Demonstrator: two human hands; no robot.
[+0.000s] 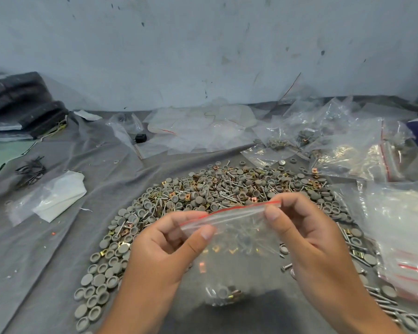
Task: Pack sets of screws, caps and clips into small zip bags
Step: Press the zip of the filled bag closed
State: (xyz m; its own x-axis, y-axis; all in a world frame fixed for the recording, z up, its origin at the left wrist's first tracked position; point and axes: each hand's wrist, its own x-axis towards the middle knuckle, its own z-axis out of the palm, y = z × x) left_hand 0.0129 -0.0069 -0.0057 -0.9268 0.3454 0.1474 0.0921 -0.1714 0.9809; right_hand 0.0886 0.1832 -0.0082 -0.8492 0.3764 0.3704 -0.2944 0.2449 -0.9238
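Observation:
A small clear zip bag [237,239] with a red seal strip hangs in front of me, holding screws, grey caps and brass clips at its bottom. My left hand [159,251] pinches the bag's top left corner between thumb and fingers. My right hand [307,232] pinches the top right end of the seal strip. Beneath the bag spreads a big heap [203,194] of grey round caps, silver screws and gold-coloured clips on the grey cloth [58,249].
Filled zip bags [405,242] lie at the right, and more clear bags with parts [348,150] at the back right. Empty plastic sheets [198,126] lie at the back, a white bag [56,198] and dark screws [30,169] at the left, dark folded material [17,104] at far left.

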